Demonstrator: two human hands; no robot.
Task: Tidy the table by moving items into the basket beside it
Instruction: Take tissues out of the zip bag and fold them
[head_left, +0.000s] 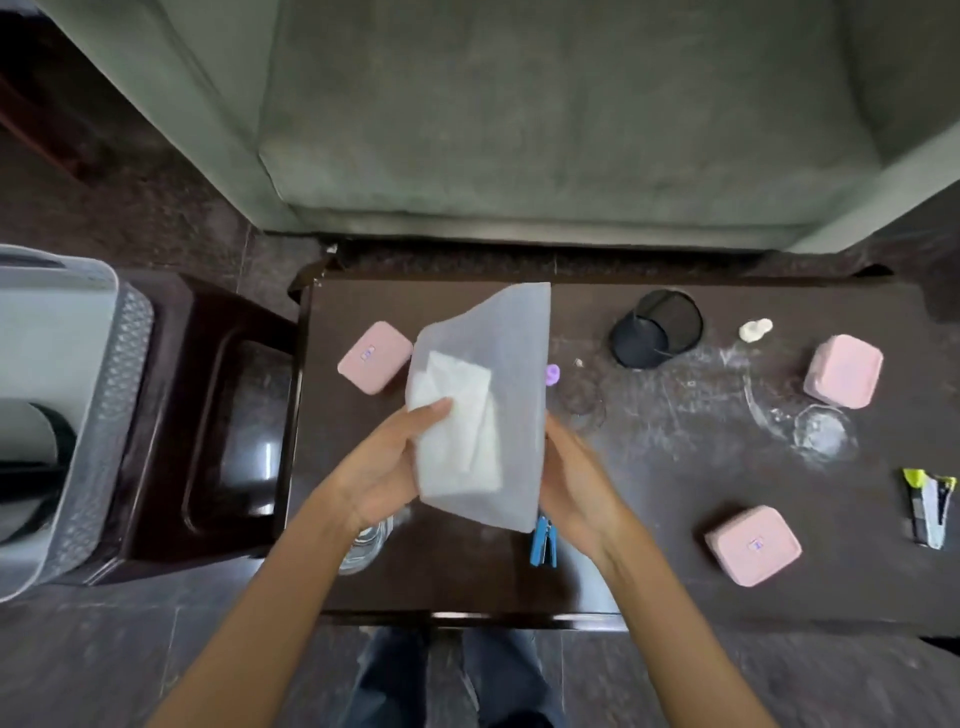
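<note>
Sofa (519, 130) behind the table (649, 519). Basket (124, 415) on a stool (208, 415), just left of the table. Pouch (498, 364) held over the table's left half, left hand (384, 467) and right hand (576, 483) at its sides. Rear-left box (375, 356) just beside the pouch. Pen cup (657, 328) tipped over, rear centre. Far-right box (843, 370) behind the front-right box (753, 545), a glass (821, 431) between them. Near stapler (544, 540) below the pouch; edge stapler (932, 506) at the right edge.

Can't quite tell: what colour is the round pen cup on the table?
The pen cup is black mesh; head view shows it best.
</note>
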